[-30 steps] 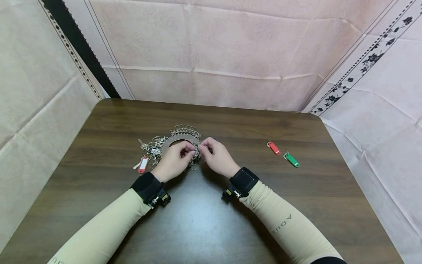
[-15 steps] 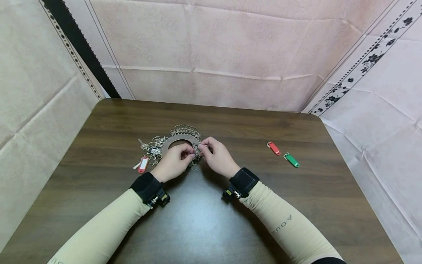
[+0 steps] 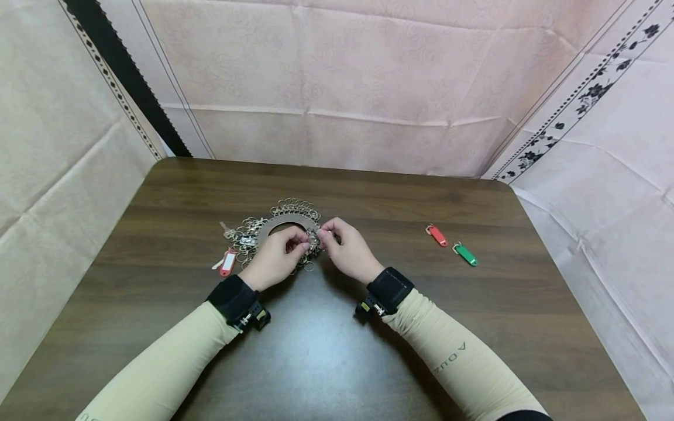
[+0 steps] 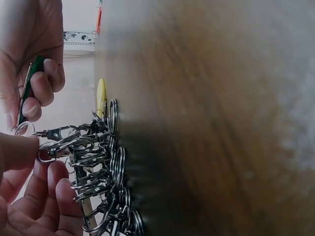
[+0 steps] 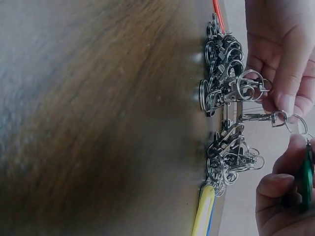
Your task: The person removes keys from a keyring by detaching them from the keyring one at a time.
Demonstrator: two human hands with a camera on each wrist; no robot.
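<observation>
- Green tag [image 5: 307, 172] is held above the table [image 3: 337, 362], about 3 o'clock from the grey hoop [image 3: 295, 218].
- It is clasped by the curled fingers of the right hand [image 3: 350, 251].
- At its ring end, a metal clasp [image 5: 261, 117] is pinched between thumb and finger of the left hand [image 3: 279, 254]; whether tag and clasp are linked cannot be told.
- At 8 o'clock from the hoop, a red key tag [image 3: 228, 263] is seen.
- Toward 3 o'clock, well apart, a loose red tag [image 3: 436, 235] and a loose green tag [image 3: 466, 255] are laid.
</observation>
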